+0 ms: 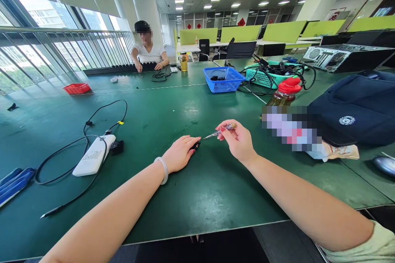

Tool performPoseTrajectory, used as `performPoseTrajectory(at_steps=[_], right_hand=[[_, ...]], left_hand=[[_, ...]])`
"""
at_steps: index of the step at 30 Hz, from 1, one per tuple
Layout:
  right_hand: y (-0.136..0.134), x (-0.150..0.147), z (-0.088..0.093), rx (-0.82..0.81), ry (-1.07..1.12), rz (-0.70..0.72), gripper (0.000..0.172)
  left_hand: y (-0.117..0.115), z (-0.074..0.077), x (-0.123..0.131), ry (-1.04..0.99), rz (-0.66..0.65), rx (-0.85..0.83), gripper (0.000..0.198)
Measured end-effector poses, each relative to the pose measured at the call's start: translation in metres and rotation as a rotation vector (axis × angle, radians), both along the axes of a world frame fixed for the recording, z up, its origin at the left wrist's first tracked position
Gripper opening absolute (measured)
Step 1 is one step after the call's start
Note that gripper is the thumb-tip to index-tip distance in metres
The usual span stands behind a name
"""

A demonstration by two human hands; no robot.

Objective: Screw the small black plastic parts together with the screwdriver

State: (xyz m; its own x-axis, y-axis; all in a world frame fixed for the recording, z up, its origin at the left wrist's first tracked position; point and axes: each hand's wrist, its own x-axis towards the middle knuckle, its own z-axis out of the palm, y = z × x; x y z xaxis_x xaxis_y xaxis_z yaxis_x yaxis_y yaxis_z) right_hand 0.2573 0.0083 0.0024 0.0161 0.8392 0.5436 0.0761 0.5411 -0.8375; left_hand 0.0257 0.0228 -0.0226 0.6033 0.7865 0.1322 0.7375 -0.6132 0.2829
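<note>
My left hand (180, 153) rests palm down on the green table (185, 197), fingertips pinning a small black part (196, 145). A pale bangle circles that wrist. My right hand (236, 139) pinches a thin screwdriver (220, 130) with a clear amber handle. Its metal tip points left toward the black part, just short of it.
A white box (94, 155) with black cables and a small black plug (117, 147) lie to the left. A blue basket (224, 79), a teal basket (265, 76), a red-capped bottle (285, 92) and a dark blue bag (354, 109) stand right. A person in white (148, 51) works at the far end; a red tray (76, 88) sits far left.
</note>
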Motion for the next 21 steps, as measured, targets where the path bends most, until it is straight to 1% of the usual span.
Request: performPoseTrajectory(at_steps=[4,6,7,9,11,13,14,15,17,19,21], right_hand=[[0.006,0.005,-0.002,0.000,-0.035,-0.037,0.029],[0.004,0.005,-0.002,0.017,-0.077,-0.048,0.027],[0.003,0.005,-0.001,0.027,-0.102,-0.055,0.026],[0.000,0.004,0.000,0.047,-0.147,-0.067,0.023],[-0.003,0.003,0.002,0.070,-0.179,-0.077,0.018],[-0.004,0.004,0.003,0.094,-0.201,-0.085,0.015],[-0.004,0.004,0.004,0.103,-0.208,-0.089,0.014],[-0.004,0.005,0.004,0.109,-0.212,-0.094,0.014],[-0.002,0.006,0.005,0.116,-0.208,-0.100,0.014],[-0.001,0.007,0.006,0.121,-0.198,-0.105,0.013],[0.000,0.008,0.007,0.123,-0.196,-0.108,0.012]], left_hand=[[0.009,0.003,-0.007,0.073,0.177,0.065,0.047],[0.011,0.008,-0.010,0.086,0.253,0.062,0.053],[0.011,0.010,-0.010,0.093,0.265,0.053,0.057],[0.011,0.013,-0.010,0.139,0.218,0.035,0.060],[0.013,0.013,-0.009,0.207,0.121,0.039,0.053],[0.021,0.010,-0.011,0.250,0.050,0.063,0.048],[0.027,0.009,-0.015,0.254,0.040,0.079,0.048],[0.035,0.008,-0.020,0.255,0.045,0.097,0.048],[0.054,0.006,-0.038,0.265,0.099,0.128,0.048],[0.073,0.006,-0.066,0.293,0.213,0.152,0.048],[0.089,0.007,-0.101,0.334,0.345,0.165,0.048]])
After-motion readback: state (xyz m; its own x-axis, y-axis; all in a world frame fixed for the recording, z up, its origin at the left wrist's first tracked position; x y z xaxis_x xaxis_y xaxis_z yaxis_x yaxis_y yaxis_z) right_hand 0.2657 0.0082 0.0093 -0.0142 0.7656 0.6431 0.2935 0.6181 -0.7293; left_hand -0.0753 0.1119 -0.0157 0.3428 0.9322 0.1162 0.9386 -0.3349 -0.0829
